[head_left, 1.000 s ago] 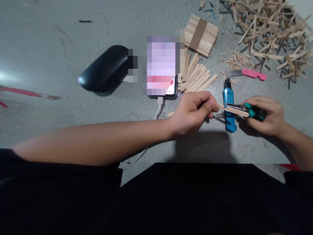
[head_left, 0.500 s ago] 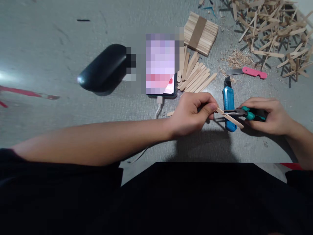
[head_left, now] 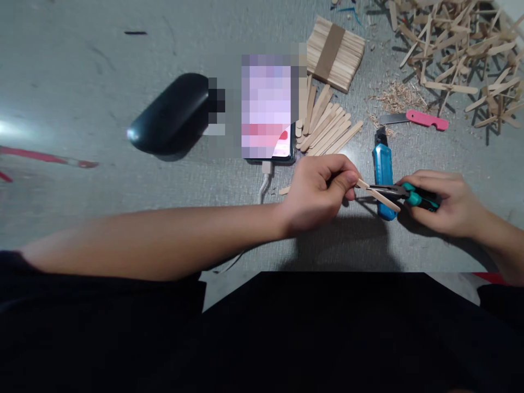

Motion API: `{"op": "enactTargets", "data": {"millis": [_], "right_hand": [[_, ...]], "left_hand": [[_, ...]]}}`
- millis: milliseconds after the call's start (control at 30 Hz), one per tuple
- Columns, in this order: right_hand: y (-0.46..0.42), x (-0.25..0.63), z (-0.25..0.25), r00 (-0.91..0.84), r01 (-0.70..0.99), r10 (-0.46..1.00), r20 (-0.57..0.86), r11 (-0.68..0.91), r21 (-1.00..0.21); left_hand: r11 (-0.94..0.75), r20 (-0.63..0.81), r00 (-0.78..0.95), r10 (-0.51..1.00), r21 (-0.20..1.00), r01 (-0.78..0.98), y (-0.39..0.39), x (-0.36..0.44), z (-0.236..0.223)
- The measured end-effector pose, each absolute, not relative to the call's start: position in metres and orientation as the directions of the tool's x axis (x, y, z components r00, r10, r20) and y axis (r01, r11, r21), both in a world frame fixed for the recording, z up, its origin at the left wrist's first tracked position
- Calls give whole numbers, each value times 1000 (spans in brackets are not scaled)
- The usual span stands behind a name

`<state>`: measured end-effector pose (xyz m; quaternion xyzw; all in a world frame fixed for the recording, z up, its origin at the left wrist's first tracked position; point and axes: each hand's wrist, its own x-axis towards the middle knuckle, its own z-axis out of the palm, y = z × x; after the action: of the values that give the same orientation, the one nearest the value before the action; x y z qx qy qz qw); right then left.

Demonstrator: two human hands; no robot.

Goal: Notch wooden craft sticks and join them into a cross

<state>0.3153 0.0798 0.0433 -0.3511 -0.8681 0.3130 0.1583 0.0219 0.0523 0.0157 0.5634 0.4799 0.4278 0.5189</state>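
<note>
My left hand (head_left: 321,188) pinches one end of a wooden popsicle stick (head_left: 385,200), which slants down to the right. My right hand (head_left: 448,202) is closed around the green-and-black handles of a pair of pliers (head_left: 395,191). The plier jaws meet the stick a short way from my left fingertips; whether they are fully clamped on it I cannot tell. Beneath the pliers and stick lies a blue box cutter (head_left: 383,164) on the table. Part of the plier handles is hidden in my right palm.
Loose popsicle sticks (head_left: 333,128) and a banded bundle of sticks (head_left: 336,54) lie beyond my hands. A pink folding knife (head_left: 428,119) rests by wood shavings (head_left: 399,97). Crossed sticks (head_left: 462,54) pile up far right. A phone (head_left: 282,147), its cable, and a black case (head_left: 172,114) are leftward.
The pliers and the popsicle stick have shifted slightly left, and the stick's free end sits a little higher. My right hand has turned slightly with the pliers. Both hands keep their hold.
</note>
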Motion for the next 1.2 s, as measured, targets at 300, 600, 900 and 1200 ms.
{"op": "enactTargets", "data": {"millis": [300, 600, 900, 1200], "right_hand": [[67, 312, 39, -677, 545, 727, 116, 601, -585], [61, 309, 37, -642, 582, 751, 156, 609, -539], [66, 308, 40, -647, 530, 738, 191, 615, -584], [91, 321, 26, -552, 619, 669, 497, 729, -292]], "left_hand": [[-8, -11, 165, 986, 993, 114, 49, 23, 16], [15, -33, 144, 989, 992, 123, 48, 24, 17], [324, -235, 353, 906, 920, -221, 59, 25, 16], [387, -280, 334, 900, 866, -317, 64, 25, 15]]}}
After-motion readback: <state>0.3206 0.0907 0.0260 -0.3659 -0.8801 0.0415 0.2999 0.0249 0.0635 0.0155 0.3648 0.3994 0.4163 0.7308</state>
